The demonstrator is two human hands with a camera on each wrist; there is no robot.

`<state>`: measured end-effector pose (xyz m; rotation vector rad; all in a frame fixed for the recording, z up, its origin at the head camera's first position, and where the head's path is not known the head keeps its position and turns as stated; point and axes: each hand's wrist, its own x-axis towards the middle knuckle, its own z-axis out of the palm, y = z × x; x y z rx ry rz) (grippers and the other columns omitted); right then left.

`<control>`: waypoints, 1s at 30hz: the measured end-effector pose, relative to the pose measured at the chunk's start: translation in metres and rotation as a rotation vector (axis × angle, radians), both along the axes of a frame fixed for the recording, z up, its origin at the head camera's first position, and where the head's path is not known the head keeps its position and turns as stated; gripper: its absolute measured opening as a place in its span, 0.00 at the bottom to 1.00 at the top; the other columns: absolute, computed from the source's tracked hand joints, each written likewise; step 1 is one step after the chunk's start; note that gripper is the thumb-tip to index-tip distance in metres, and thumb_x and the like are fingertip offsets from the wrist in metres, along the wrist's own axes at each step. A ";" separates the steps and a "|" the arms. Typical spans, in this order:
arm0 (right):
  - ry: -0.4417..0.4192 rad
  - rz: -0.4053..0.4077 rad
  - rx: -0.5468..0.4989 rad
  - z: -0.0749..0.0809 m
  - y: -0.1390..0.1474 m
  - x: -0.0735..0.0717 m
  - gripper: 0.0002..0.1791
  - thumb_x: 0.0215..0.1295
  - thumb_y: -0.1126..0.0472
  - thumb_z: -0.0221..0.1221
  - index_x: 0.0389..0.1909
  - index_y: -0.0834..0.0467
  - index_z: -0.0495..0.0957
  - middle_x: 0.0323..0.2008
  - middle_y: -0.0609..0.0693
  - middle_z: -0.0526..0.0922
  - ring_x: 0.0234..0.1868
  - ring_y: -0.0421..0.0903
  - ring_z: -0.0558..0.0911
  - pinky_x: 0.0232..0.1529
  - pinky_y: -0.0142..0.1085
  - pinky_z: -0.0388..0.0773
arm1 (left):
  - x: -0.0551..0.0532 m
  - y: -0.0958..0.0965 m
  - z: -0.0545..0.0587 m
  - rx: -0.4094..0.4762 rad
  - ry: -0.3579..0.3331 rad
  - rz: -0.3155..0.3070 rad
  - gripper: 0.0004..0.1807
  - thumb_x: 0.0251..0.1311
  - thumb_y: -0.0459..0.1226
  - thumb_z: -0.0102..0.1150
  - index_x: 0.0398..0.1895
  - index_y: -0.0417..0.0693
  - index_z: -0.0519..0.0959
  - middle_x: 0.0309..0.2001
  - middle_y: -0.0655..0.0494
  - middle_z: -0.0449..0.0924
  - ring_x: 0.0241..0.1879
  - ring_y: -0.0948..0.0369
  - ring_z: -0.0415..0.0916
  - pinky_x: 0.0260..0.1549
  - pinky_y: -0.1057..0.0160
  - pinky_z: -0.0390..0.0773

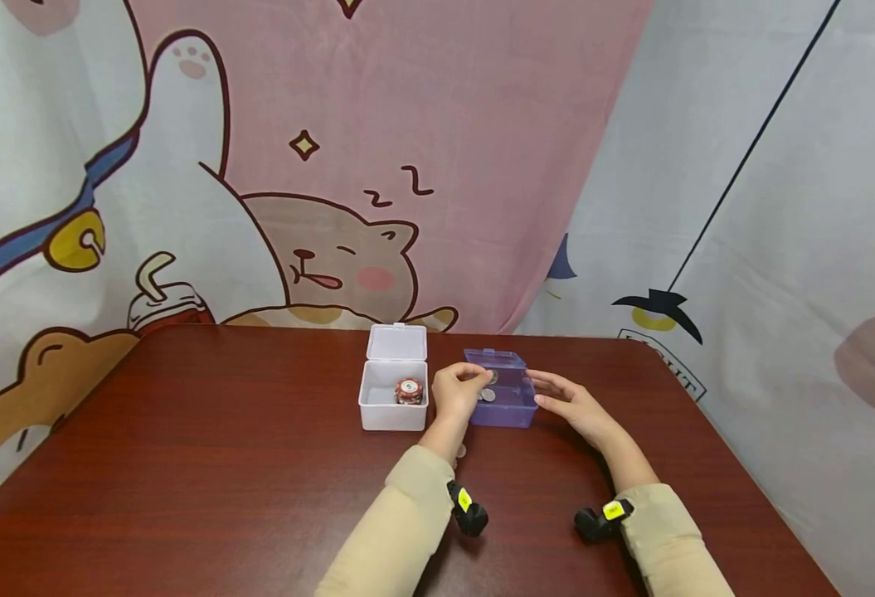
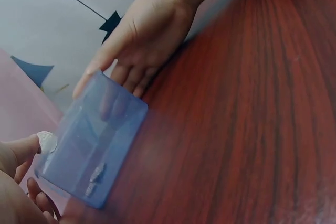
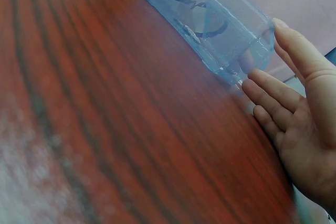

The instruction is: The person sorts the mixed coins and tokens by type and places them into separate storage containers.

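My left hand (image 1: 458, 390) pinches a silver coin (image 2: 47, 142) between thumb and fingertips, at the left part of the translucent blue box (image 1: 507, 414). Inside this box lie a few more coins (image 1: 488, 395), and its lid (image 1: 495, 358) stands raised at the back. At the box's right end is my right hand (image 1: 573, 405), its fingers fairly straight. In the right wrist view, the thumb (image 3: 294, 43) rests along the rim while the other fingertips touch the end wall low down.
Left of the blue box stands a white box (image 1: 392, 419) with its lid raised, holding a stack of red-edged poker chips (image 1: 409, 390). A coin (image 1: 461, 451) lies on the brown table (image 1: 221, 464) beside my left wrist. Behind the table hangs a printed curtain (image 1: 497, 166).
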<state>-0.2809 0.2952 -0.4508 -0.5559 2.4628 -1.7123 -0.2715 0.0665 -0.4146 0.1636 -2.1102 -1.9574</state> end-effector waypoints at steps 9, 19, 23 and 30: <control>0.007 -0.002 0.009 0.001 0.000 0.000 0.27 0.69 0.59 0.57 0.67 0.56 0.66 0.62 0.60 0.71 0.62 0.57 0.70 0.59 0.53 0.64 | -0.007 0.002 -0.011 -0.044 0.006 0.033 0.05 0.45 0.34 0.74 0.21 0.45 0.86 0.19 0.61 0.77 0.23 0.65 0.68 0.27 0.65 0.69; 0.000 -0.008 0.002 0.000 0.000 -0.001 0.27 0.69 0.60 0.57 0.67 0.57 0.67 0.62 0.60 0.71 0.62 0.57 0.70 0.60 0.56 0.62 | -0.006 0.005 -0.015 -0.045 0.050 0.049 0.04 0.46 0.33 0.74 0.21 0.45 0.86 0.18 0.63 0.71 0.23 0.66 0.66 0.28 0.65 0.67; -0.008 0.003 -0.011 0.006 -0.003 0.003 0.27 0.69 0.63 0.56 0.68 0.60 0.65 0.63 0.63 0.69 0.63 0.60 0.68 0.60 0.58 0.59 | -0.005 0.006 -0.017 -0.040 0.072 0.061 0.04 0.45 0.33 0.74 0.22 0.45 0.86 0.18 0.63 0.69 0.22 0.67 0.64 0.26 0.65 0.66; 0.015 0.005 -0.008 0.000 -0.001 0.000 0.26 0.69 0.61 0.56 0.67 0.58 0.66 0.62 0.61 0.71 0.62 0.57 0.70 0.57 0.39 0.68 | -0.005 0.004 -0.020 -0.051 0.088 0.039 0.03 0.46 0.33 0.73 0.26 0.46 0.87 0.19 0.61 0.70 0.24 0.67 0.65 0.27 0.65 0.67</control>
